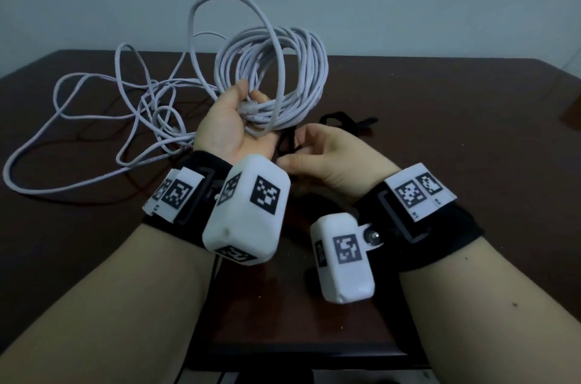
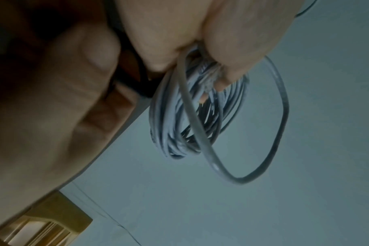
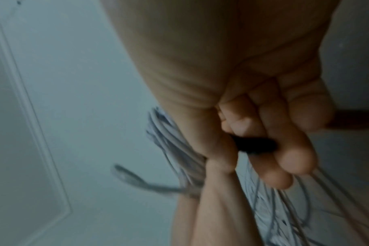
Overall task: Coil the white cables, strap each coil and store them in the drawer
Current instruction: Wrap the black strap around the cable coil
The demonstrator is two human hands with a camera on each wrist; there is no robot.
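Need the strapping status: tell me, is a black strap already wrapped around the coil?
No, the black strap is pinched in the right hand, beside the coil.

From my remote seat I see bare forearms, no sleeves. Each wrist wears a wide black strap (image 1: pixel 452 235) with a black rectangular buckle frame. On the left wrist strap (image 1: pixel 191 195), a white plate at 9 o'clock carries two black-and-white square markers. A rounded white camera housing (image 1: pixel 248 213) sits at that wrist's 3 o'clock side, with square markers on three faces. The right wrist has a flat white plate (image 1: pixel 419 191) with two markers, and a smaller white housing (image 1: pixel 344 261) at 8 o'clock, fixed by a silver screw (image 1: pixel 372 237) and bearing one marker.
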